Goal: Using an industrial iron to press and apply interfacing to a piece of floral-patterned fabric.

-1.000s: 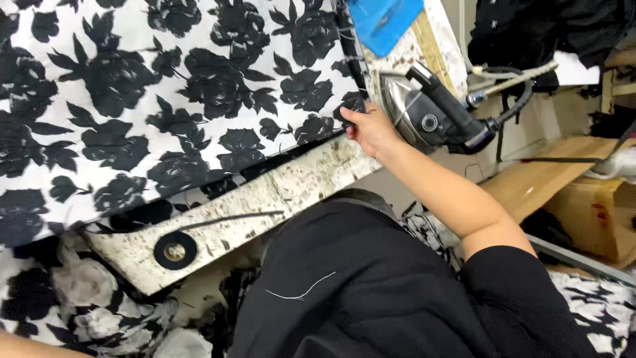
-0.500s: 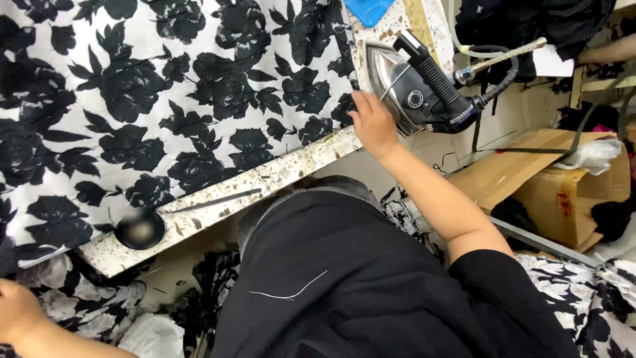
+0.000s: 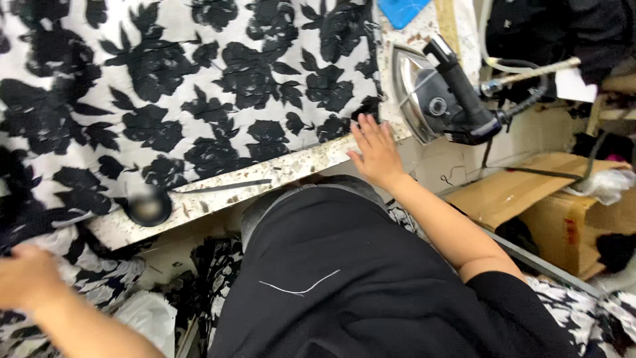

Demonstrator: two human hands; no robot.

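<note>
The right hand (image 3: 376, 151), fingers spread flat, smoothed the black-flowered white fabric (image 3: 185, 99) at the speckled worktop (image 3: 265, 179) edge. The grey steam iron (image 3: 440, 99) stood at two o'clock (likely the next reach); the left hand (image 3: 26, 275) was blurred, its fingers unreadable.

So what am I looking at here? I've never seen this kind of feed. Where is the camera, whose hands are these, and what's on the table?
The one camera sits on the person's head and looks down, so the black mass at the bottom is their own clothing. There is no machine: the work is done with two bare hands. The right hand lies flat, fingers spread, at the table edge, touching the corner of the floral fabric spread over the table. Beside it an iron rests tipped on its side. The left hand, blurred at lower left, is by fabric hanging off the table; whether it grips anything cannot be told. A small round black object and a thin dark rod lie on the edge. Cardboard boxes sit at right.
</note>
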